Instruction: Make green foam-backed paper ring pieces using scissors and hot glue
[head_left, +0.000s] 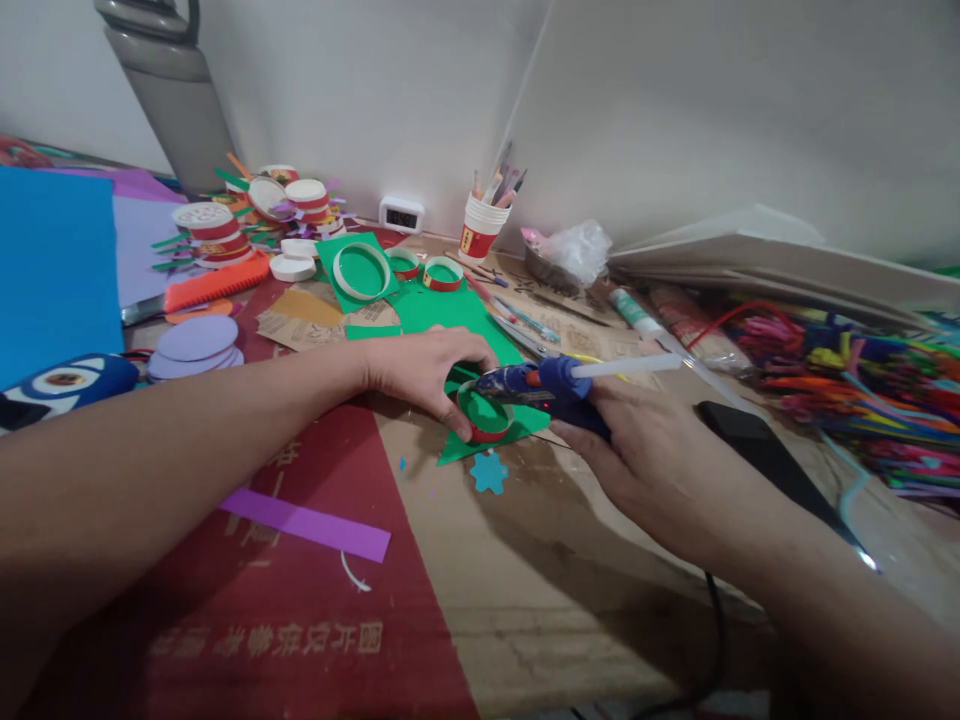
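Note:
My right hand [652, 450] is wrapped round a blue hot glue gun [562, 380], with a white glue stick [630, 366] jutting out of its back. The gun's nozzle end points left, over a short red-and-white paper cup ring [489, 436]. Around that ring curl the thumb and fingers of my left hand [420, 370], holding it on a piece of green paper [529, 424]. Where the nozzle tip meets the ring is hard to make out. Just below lies a small blue flower-shaped cutout [489, 472].
Further back are another cup ring [361, 272] on green paper, a white clock [402, 214] and a cup of pens [484, 225]. Purple discs [196, 345] and decorated cups [214, 232] lie left. A black phone [772, 465] and colourful pipe cleaners [862, 390] lie right.

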